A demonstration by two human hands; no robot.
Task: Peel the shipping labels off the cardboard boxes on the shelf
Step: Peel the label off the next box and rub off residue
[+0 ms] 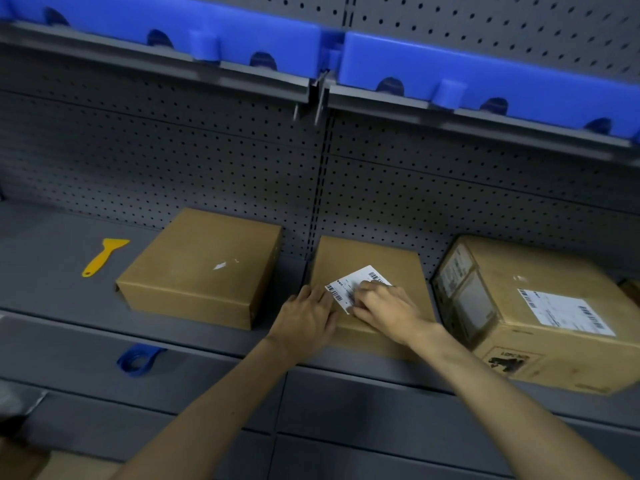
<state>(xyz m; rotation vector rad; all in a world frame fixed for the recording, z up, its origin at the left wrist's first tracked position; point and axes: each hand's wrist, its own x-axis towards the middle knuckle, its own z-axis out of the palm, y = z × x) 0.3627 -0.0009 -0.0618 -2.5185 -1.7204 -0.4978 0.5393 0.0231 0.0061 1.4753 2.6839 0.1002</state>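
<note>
Three cardboard boxes stand on the grey shelf [62,258]. The left box [201,265] carries only small white scraps of label. The middle box [367,261] has a white barcode label [353,284] on its top. My left hand [306,318] lies flat on that box at the label's left edge. My right hand [384,306] covers the label's lower right part, fingers pinching at its near edge. The right box [540,306] has a whole white label [564,311] on top.
A yellow plastic scraper [104,256] lies on the shelf left of the boxes. A blue tape dispenser [138,358] sits on the shelf's front ledge. Blue bins [485,74] line the upper shelf. Perforated grey back panel behind.
</note>
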